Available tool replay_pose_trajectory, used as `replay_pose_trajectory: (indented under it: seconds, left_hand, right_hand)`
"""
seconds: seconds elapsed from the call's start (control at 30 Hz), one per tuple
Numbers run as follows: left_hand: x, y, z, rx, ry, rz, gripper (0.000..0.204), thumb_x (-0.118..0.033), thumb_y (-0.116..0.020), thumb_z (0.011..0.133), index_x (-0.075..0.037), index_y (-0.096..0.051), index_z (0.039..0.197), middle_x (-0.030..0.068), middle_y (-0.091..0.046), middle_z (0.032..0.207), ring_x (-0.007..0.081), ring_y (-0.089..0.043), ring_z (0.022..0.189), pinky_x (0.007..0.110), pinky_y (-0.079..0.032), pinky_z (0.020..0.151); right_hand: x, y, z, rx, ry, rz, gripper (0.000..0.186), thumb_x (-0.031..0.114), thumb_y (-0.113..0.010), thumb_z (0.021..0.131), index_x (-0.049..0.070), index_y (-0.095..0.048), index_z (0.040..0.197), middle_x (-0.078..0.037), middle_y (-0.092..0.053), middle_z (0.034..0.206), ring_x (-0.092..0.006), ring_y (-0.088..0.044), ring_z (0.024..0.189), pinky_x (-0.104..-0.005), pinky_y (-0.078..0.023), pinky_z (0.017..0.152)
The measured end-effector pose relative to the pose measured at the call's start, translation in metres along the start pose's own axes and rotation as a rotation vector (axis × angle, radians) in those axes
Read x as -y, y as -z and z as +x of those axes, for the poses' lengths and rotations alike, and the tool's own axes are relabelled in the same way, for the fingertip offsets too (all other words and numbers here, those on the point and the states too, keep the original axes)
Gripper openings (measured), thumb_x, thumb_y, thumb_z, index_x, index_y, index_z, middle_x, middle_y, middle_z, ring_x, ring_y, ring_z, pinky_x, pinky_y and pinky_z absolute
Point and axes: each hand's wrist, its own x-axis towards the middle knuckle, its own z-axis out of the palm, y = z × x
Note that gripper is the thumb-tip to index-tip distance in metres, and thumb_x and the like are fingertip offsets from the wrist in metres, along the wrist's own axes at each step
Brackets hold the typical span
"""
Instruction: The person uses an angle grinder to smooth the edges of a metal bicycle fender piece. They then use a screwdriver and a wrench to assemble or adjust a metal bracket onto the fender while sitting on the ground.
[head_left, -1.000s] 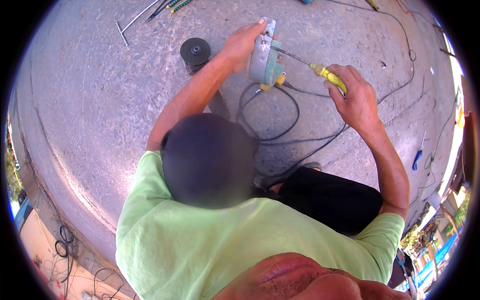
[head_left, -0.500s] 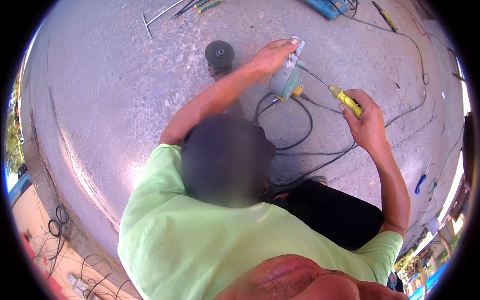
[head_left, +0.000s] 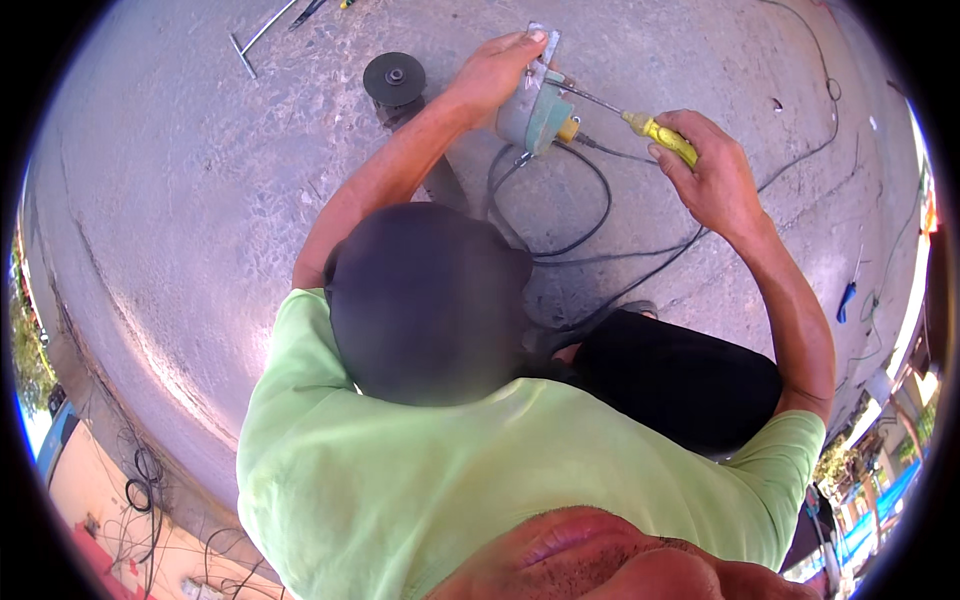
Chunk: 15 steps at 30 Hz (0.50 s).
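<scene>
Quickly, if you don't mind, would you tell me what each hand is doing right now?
Left hand: closed on the grey-green power tool body.
Right hand: closed on the yellow-handled screwdriver, tip at the tool.

The ground (head_left: 200, 200) is rough, matt grey concrete, pitted and cracked, and the round grinding disc (head_left: 394, 76) lying on it looks dark and matt with a small shiny metal hub. The power tool (head_left: 532, 118) under the left hand (head_left: 495, 72) has a dull grey-green casing that looks like painted metal or plastic, and the black cable (head_left: 590, 215) coiled below it looks like smooth rubber. The screwdriver (head_left: 640, 125) in the right hand (head_left: 715, 180) has a glossy yellow plastic handle and a thin bright metal shaft, and the light green shirt (head_left: 420, 480) is soft matt cloth.
</scene>
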Motion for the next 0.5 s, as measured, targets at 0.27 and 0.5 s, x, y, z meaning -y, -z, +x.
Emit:
replay_pose_trajectory:
  seconds: [0.27,0.5]
  left_hand:
    - [-0.006,-0.014,-0.010,0.084,-0.005,0.100,0.045,-0.043,-0.052,0.105,-0.002,-0.067,0.115,0.0079,-0.068,0.109,0.0170,-0.063,0.100,0.035,-0.051,0.089]
    - [-0.021,-0.005,-0.020,0.060,0.020,0.197,0.045,-0.044,-0.054,0.104,-0.005,-0.074,0.109,0.0055,-0.070,0.101,0.0159,-0.060,0.095,0.032,-0.046,0.088]
  right_hand:
    - [-0.007,0.005,0.002,0.346,-0.450,0.514,0.022,0.020,-0.069,0.097,0.004,-0.064,0.111,-0.005,-0.064,0.083,-0.0110,-0.053,0.060,-0.0259,-0.043,0.055]
    - [-0.008,0.016,0.007,0.388,-0.533,0.610,0.029,0.028,-0.072,0.093,0.003,-0.067,0.107,-0.001,-0.063,0.082,-0.0069,-0.048,0.062,-0.0250,-0.041,0.057]
